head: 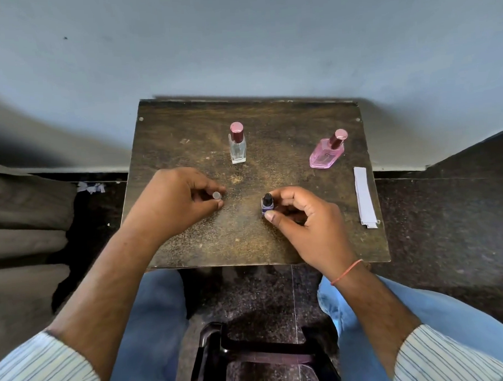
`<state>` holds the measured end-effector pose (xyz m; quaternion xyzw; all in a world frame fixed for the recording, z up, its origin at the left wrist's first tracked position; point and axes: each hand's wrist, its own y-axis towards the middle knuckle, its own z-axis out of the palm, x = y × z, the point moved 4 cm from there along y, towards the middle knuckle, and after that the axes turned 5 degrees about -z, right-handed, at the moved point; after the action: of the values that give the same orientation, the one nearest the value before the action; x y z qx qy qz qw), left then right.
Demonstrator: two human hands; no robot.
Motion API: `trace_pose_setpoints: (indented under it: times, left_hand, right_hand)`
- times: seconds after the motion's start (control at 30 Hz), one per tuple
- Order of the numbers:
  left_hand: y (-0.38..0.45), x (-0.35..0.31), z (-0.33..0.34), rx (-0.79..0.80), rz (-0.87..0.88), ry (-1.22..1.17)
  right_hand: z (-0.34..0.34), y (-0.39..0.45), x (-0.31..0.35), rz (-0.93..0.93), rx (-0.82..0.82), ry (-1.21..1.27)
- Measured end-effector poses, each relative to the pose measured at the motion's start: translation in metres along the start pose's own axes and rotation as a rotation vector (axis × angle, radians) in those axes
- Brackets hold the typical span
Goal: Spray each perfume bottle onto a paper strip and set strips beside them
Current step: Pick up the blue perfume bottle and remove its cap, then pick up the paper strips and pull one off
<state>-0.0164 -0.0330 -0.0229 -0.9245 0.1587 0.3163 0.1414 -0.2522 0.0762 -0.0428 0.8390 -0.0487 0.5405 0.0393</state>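
Pinching a small cap point(216, 195) in the left hand point(175, 199), the right hand point(306, 216) grips the purple bottle point(267, 205) upright on the table point(206, 244)

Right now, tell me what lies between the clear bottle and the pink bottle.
Nothing: in the head view only bare table separates the clear bottle from the pink bottle.

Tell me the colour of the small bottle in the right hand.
Purple, with a black sprayer top: small bottle, held by the right hand, head view.

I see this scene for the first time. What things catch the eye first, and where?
Two hands at the table's middle: the right hand holds a small purple bottle, the left hand pinches its cap. Behind stand a clear bottle and a pink bottle, paper strips at right.
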Motion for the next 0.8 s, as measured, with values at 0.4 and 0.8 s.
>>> trace_pose_setpoints:
  times: [0.4,0.8]
  left_hand:
    - [-0.002,-0.017,-0.005,-0.104,0.012,-0.093]
    - [-0.007,-0.043,0.004,-0.208,0.173,-0.371]
  right_hand:
    - [-0.04,0.006,-0.003,-0.033,-0.009,-0.166]
    - [-0.131,0.003,-0.038,0.285,-0.118,-0.614]
